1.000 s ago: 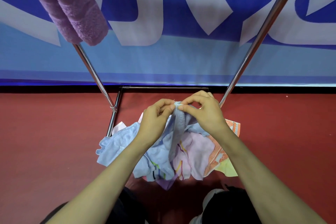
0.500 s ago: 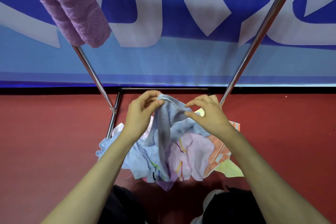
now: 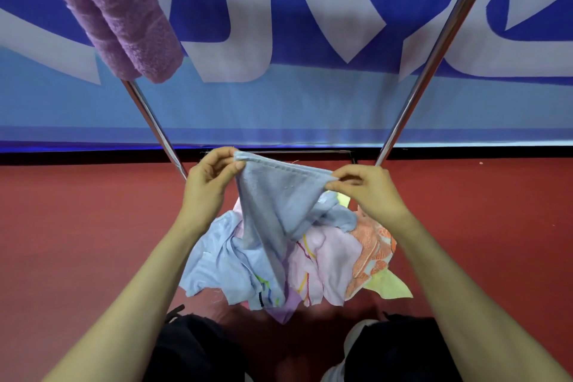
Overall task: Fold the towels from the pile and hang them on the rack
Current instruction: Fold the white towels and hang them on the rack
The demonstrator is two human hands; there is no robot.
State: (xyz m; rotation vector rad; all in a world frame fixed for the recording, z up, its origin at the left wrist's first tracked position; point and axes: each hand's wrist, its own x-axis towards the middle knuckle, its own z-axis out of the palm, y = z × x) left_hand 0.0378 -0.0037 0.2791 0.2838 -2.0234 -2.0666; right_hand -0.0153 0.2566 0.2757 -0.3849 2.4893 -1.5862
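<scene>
A light blue towel is stretched by its top edge between my hands above the pile. My left hand pinches its left corner, and my right hand pinches the edge further right. The towel's lower part hangs down into the pile of towels on the red floor: pale blue, pink, orange-patterned and yellow cloths lie there. A purple towel hangs folded on the rack at the upper left. The rack's two steel legs slant down to a dark base frame behind my hands.
A blue and white banner covers the wall behind the rack. The red floor spreads to both sides of the pile. My dark-clothed knees and a white shoe are at the bottom edge.
My hands have moved apart, left hand going left and up, right hand going right. The bunched blue towel has been drawn out along its top edge and lifted higher off the pile.
</scene>
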